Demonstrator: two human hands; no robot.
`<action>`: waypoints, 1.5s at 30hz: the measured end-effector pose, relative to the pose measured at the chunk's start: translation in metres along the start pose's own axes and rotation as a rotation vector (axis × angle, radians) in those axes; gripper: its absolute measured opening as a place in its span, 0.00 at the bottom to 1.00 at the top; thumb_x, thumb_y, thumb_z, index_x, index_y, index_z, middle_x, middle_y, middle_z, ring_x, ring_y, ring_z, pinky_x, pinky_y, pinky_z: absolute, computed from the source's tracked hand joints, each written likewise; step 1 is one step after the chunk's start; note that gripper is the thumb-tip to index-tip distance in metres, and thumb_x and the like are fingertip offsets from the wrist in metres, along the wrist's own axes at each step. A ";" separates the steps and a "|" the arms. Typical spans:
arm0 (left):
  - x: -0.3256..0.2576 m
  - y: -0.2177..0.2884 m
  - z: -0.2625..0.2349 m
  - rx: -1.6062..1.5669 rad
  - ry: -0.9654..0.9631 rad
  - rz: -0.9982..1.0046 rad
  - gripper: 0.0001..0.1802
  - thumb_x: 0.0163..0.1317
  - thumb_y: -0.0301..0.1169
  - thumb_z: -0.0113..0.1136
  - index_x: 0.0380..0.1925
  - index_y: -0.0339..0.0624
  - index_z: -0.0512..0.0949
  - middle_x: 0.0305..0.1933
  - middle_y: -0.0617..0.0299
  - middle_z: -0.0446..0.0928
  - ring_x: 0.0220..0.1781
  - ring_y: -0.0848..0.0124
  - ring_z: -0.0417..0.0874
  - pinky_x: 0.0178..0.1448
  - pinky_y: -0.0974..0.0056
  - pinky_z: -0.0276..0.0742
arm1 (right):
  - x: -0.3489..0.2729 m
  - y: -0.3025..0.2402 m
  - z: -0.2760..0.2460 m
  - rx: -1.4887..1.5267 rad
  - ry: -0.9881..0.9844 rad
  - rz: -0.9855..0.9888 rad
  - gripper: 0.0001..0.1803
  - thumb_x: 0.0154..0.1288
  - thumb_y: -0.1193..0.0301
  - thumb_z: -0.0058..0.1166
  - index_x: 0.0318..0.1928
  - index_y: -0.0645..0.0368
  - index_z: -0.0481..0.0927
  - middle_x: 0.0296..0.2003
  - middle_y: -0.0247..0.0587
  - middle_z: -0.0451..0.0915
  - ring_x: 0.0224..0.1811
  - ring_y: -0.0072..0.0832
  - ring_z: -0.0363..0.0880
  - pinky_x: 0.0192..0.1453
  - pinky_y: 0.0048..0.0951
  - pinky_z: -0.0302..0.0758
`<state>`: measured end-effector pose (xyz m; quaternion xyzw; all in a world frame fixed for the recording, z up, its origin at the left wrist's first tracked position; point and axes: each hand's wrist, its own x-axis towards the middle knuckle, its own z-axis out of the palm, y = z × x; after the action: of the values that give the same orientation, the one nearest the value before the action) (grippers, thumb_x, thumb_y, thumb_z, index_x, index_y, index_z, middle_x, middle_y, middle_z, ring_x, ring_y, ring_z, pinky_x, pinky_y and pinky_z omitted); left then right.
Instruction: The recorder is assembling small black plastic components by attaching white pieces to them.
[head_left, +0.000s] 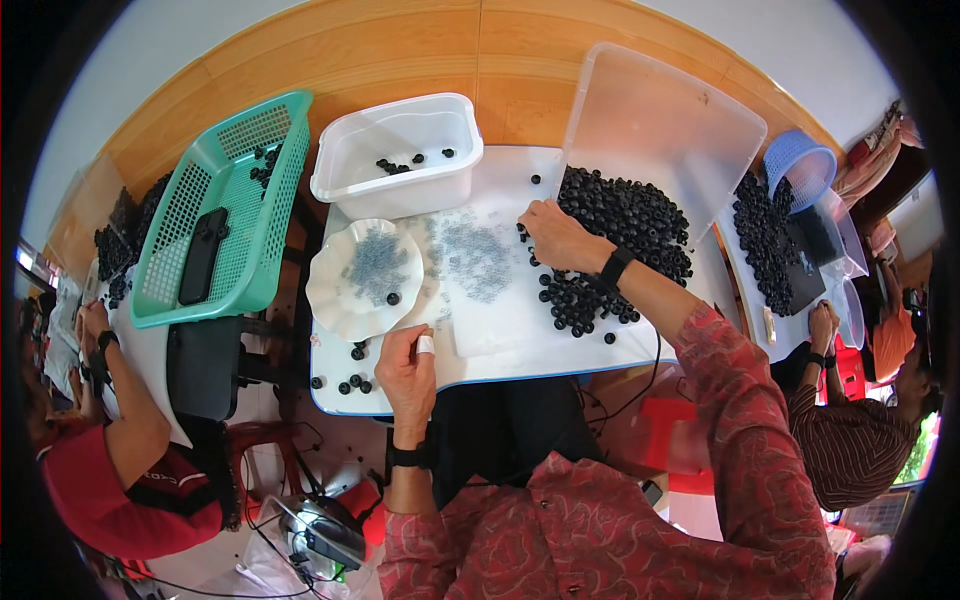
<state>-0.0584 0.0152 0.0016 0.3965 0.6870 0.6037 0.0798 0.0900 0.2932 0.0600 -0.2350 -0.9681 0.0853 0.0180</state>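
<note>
My right hand (562,238) is at the left edge of a heap of small round black parts (625,215), its fingertips closed on a black part (522,232). My left hand (406,375), a white wrap on one finger, is at the table's front edge with thumb and finger pressed together. Whatever it may hold is too small to make out. Just beyond it lies a white scalloped plate (335,312) with tiny clear pieces (378,262) and one black part (392,298). More tiny clear pieces (478,262) are spread on the white table (500,360) between plate and heap.
Behind the plate stands a white tub (420,195) with several black parts. A clear plastic bin (655,110) leans behind the heap. Loose black parts (355,383) lie beside my left hand. A green basket (265,285) is at left. Other people sit at both sides.
</note>
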 end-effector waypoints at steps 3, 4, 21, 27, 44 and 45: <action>0.000 0.002 0.000 0.023 -0.009 -0.014 0.10 0.59 0.18 0.57 0.41 0.34 0.82 0.34 0.62 0.77 0.32 0.75 0.76 0.36 0.72 0.72 | -0.008 -0.001 0.001 0.000 -0.024 0.030 0.08 0.55 0.82 0.52 0.38 0.70 0.78 0.43 0.55 0.73 0.52 0.49 0.70 0.58 0.41 0.72; 0.000 0.002 0.000 0.021 -0.010 -0.014 0.10 0.59 0.18 0.57 0.41 0.34 0.82 0.34 0.62 0.77 0.32 0.75 0.76 0.36 0.72 0.72 | -0.012 0.000 0.001 -0.001 -0.024 0.031 0.08 0.55 0.82 0.52 0.38 0.70 0.78 0.43 0.55 0.73 0.52 0.49 0.70 0.58 0.41 0.72; -0.001 0.001 0.000 0.006 -0.019 -0.059 0.11 0.58 0.17 0.57 0.40 0.35 0.82 0.36 0.56 0.79 0.37 0.67 0.80 0.42 0.67 0.75 | -0.037 -0.006 -0.016 0.006 0.079 0.133 0.08 0.53 0.79 0.51 0.32 0.70 0.80 0.37 0.60 0.80 0.40 0.56 0.82 0.44 0.49 0.80; -0.001 0.006 -0.004 0.036 -0.030 -0.039 0.10 0.58 0.17 0.57 0.40 0.34 0.82 0.37 0.56 0.79 0.37 0.66 0.80 0.43 0.67 0.75 | -0.062 0.016 -0.050 -0.132 0.141 0.387 0.10 0.61 0.69 0.53 0.32 0.65 0.80 0.33 0.55 0.82 0.39 0.53 0.84 0.42 0.49 0.81; 0.000 0.006 0.000 0.067 -0.036 -0.034 0.09 0.59 0.17 0.58 0.39 0.34 0.82 0.38 0.55 0.79 0.39 0.65 0.81 0.45 0.66 0.76 | -0.164 0.192 -0.083 0.121 0.636 0.887 0.28 0.66 0.53 0.59 0.35 0.73 0.77 0.26 0.56 0.82 0.21 0.39 0.84 0.31 0.36 0.81; 0.000 0.008 0.001 0.069 -0.044 -0.045 0.09 0.59 0.17 0.58 0.39 0.34 0.82 0.37 0.55 0.79 0.39 0.65 0.81 0.45 0.66 0.76 | -0.166 0.204 -0.086 0.237 0.576 0.913 0.28 0.67 0.54 0.57 0.33 0.73 0.78 0.23 0.54 0.82 0.19 0.36 0.84 0.27 0.33 0.80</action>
<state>-0.0541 0.0160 0.0083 0.3966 0.7144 0.5687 0.0948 0.3359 0.4089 0.1107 -0.6412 -0.7076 0.1250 0.2694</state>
